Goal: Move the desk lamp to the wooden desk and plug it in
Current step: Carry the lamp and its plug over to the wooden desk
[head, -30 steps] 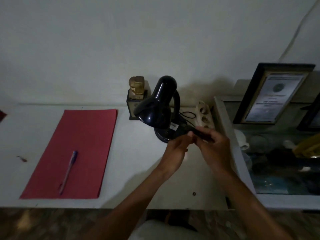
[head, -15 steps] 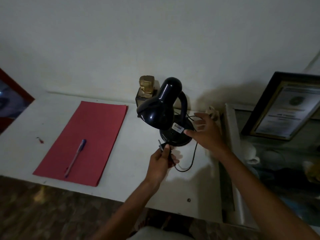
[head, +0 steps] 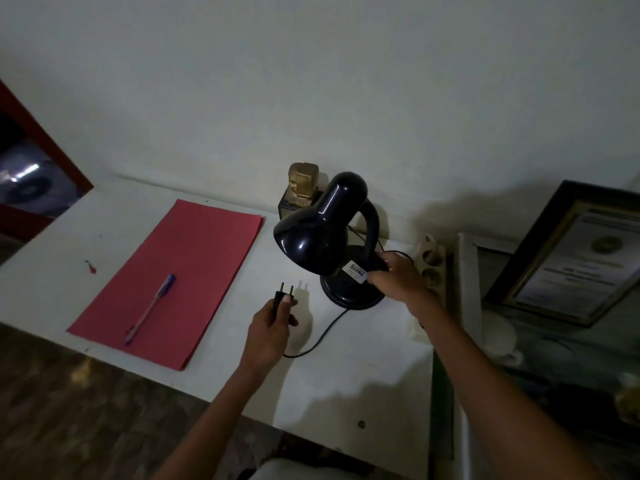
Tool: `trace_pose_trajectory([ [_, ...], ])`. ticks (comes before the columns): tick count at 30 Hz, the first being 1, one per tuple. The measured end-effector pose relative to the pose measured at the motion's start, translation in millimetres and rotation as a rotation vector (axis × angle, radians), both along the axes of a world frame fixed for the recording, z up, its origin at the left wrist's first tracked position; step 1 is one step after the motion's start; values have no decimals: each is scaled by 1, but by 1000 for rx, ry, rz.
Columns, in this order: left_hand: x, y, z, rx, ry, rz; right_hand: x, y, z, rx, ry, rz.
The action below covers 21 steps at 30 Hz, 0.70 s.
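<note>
Black desk lamp (head: 325, 233) standing at the far right of the white tabletop (head: 104, 258), right hand (head: 398, 280) clasped on its base, left hand (head: 272, 327) pinching the two-pin plug (head: 284, 295) upright, cord (head: 322, 336) looping between, red folder (head: 187, 271) and pen (head: 152, 306) to the left.

A dim home study or office corner: a white desk (head: 346, 393) carries a red folder (head: 194, 271), pen (head: 152, 306), lamp (head: 322, 233) and framed certificate (head: 568, 258).

lamp (head: 323, 237) blocks power strip (head: 433, 268), desk front (head: 346, 393) clear
</note>
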<state>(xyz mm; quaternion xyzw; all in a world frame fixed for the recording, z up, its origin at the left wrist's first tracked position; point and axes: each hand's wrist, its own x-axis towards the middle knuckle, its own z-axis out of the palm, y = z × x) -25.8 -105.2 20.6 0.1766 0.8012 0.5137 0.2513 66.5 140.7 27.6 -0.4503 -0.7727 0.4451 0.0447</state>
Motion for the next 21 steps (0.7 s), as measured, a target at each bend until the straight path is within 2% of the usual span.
trace_pose_trajectory([
  [3, -16, -8, 1, -51, 146, 3, 5, 0, -4, -68, 32, -40],
  [7, -41, -19, 0, -48, 255, 46, 13, -25, -9, -4, 113, -12],
  [12, -49, -15, 0, 0, 227, 40, -1, -50, -24, 137, -45, 0],
  [21, -41, -11, 3, 15, 108, -21, -9, -63, -43, 371, 61, -125],
])
